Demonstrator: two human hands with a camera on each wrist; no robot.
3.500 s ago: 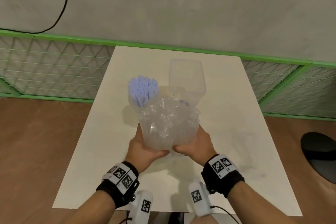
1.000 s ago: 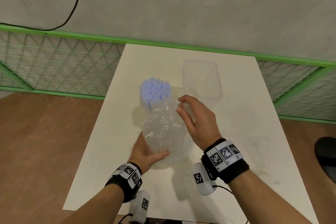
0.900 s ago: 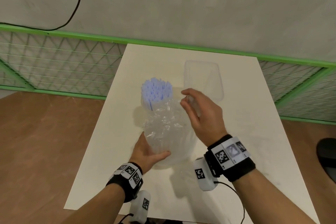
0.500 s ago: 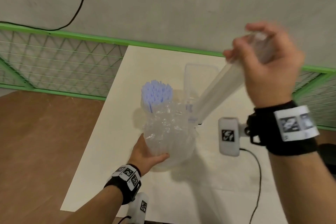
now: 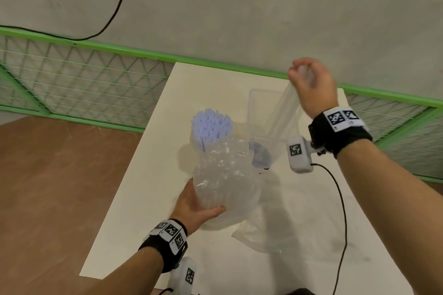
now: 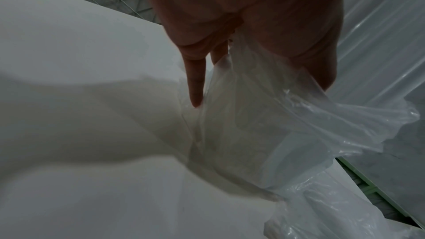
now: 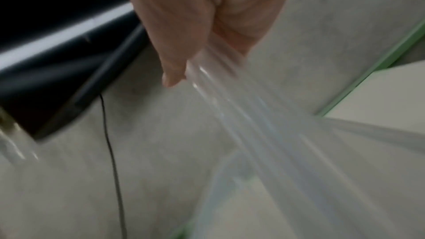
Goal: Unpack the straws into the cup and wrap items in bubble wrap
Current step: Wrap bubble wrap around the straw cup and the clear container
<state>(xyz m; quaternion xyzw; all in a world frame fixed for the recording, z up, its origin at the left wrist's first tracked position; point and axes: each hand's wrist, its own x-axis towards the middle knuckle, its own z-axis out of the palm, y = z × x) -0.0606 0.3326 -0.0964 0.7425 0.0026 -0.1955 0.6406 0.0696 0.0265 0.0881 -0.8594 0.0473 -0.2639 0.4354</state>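
Left hand (image 5: 195,207) cups the base of the bubble wrap (image 5: 225,175) bundle, thumb curled across its front and fingers behind; the left wrist view shows the fingers pressed into crinkled film. The bundle stands upright near the middle of the white table (image 5: 134,211), and the straws (image 5: 211,127), pale blue and packed tight, poke out of its top; the cup itself is hidden inside the wrap, so its edge cannot be made out. Right hand (image 5: 310,86) is raised above the far side of the table, fingers closed in a pinch on the top of a clear plastic sleeve (image 5: 281,115), which hangs taut and slanting down toward the bundle; the right wrist view is blurred but shows the film gathered in the fingers. A clear container (image 5: 257,103) stands behind. Judgement: everything here is light and top-heavy with straws; the wrap is soft, springy and slick, so hold low around the base. The sleeve is flimsy, best gripped by a bunched edge.
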